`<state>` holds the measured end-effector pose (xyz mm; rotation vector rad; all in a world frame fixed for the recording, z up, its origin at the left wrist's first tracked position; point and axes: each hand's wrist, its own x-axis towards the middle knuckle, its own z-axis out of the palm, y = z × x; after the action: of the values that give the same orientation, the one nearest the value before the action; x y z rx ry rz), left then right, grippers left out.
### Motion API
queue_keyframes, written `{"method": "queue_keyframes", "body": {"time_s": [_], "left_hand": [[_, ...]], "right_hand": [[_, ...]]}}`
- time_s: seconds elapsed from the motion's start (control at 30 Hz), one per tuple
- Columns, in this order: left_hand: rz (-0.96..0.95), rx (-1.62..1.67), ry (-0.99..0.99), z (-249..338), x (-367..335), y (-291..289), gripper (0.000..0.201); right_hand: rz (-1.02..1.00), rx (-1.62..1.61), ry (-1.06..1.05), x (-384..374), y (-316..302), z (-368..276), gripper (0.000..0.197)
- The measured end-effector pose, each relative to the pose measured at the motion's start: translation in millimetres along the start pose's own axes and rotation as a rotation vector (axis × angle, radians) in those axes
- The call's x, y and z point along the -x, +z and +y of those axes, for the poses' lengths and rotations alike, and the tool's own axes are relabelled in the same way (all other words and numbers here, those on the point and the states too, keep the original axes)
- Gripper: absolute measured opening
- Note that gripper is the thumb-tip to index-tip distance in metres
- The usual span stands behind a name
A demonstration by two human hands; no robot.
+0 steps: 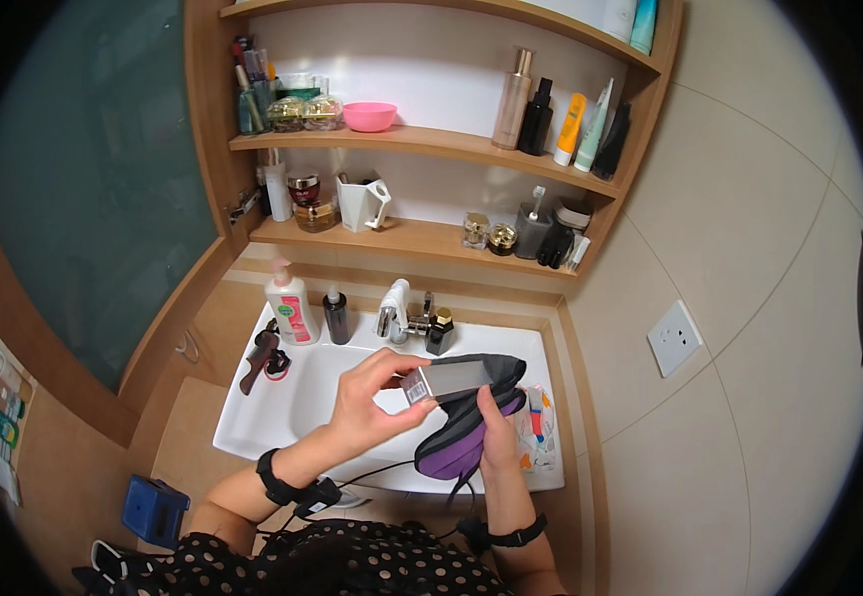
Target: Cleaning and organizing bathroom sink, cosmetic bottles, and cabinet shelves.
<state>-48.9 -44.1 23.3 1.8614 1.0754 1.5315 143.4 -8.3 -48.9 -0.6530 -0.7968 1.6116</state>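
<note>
Left hand (380, 399) pinches the grey carton (454, 379), right hand (498, 434) clamps the purple-and-black pouch (453, 457); slackened fingers could drop the carton.

Pouch (451, 459): cloth, matt; purple panel looks soft, dark edging equally dull. Grey box (456, 379): smooth, faint sheen; card or plastic, cannot tell. Sink (307, 387): white, smooth, glossy, ceramic-looking. Tap (393, 303) at its far edge: shiny, metal-looking. Pump bottle (293, 312), far left: smooth plastic. Shelves (422, 139), far: wood, low sheen. Pink bowl (369, 117) there: smooth, plastic-looking. Door panel (94, 169), left: frosted, glass-like, in wood frame (165, 348). Wall tiles (749, 219), right: smooth, soft sheen. Socket plate (675, 338): smooth white plastic.
</note>
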Motion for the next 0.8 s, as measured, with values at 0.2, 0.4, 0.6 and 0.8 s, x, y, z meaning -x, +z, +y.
{"method": "queue_keyframes", "body": {"time_s": [0.2,0.4,0.6,0.8], "left_hand": [[-0.005,0.166,0.111,-20,0,26,0.05],[-0.169,-0.035,0.148,-29,1,29,0.06],[-0.159,-0.365,0.204,-37,-13,7,0.056],[-0.181,-0.181,-0.065,-39,-6,25,0.049]], "right_hand": [[-0.09,-0.093,0.178,-3,-4,32,0.031],[-0.043,0.135,0.01,2,-3,24,0.025],[-0.124,0.376,-0.487,21,24,-35,0.033],[-0.024,0.8,-0.625,-11,-11,-7,0.042]]}}
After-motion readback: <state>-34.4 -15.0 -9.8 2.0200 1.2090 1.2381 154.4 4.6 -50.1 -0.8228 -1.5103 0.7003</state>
